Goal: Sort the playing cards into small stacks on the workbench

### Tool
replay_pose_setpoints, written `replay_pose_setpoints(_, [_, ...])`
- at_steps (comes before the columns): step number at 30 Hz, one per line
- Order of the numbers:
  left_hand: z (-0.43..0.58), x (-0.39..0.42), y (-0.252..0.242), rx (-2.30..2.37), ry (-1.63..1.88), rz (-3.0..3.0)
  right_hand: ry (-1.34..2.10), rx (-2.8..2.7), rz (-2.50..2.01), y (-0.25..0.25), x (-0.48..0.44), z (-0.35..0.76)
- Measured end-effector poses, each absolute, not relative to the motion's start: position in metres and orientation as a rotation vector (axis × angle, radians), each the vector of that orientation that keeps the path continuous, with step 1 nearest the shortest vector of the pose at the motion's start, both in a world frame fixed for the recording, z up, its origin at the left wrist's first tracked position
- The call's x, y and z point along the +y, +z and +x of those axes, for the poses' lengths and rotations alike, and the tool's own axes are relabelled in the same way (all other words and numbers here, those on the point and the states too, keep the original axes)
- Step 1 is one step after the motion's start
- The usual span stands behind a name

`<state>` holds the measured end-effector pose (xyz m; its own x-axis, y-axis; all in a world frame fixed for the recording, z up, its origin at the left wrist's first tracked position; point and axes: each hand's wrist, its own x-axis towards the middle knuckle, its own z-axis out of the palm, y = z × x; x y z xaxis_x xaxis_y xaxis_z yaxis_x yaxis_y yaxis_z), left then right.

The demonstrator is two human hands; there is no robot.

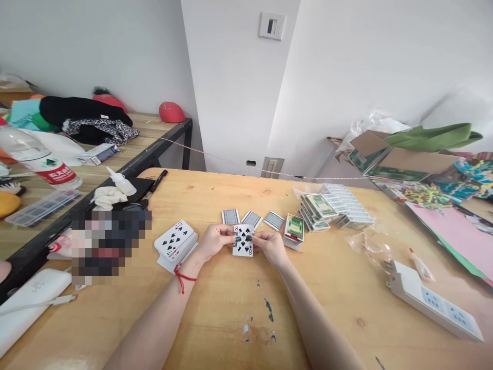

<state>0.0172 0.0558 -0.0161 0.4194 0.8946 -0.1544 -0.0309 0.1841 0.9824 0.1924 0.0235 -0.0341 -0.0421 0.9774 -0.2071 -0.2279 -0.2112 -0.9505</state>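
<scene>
An eight of spades [243, 242] is pinched at its sides by the left hand [214, 240] and the right hand [270, 246], equally near, its long axis pointing away across the desk [215, 308]. Three face-down cards [252, 218] lie just beyond both hands; a face-up card stack [177, 242] sits left of the left hand, a green card box [295, 227] right of the right. Corners read "8"; on the water bottle [36, 151], well left, the red label [59, 176] appears Chinese, too small to read surely from here.

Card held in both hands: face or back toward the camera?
Face: the card shows black spades and corner 8s between the left hand and right hand.
</scene>
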Motion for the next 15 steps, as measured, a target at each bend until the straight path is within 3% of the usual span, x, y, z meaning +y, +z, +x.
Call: replay_pose_setpoints(15, [0.021, 0.058, -0.013, 0.901, 0.782, 1.112, 1.628, -0.947, -0.999, -0.033, 0.026, 0.203])
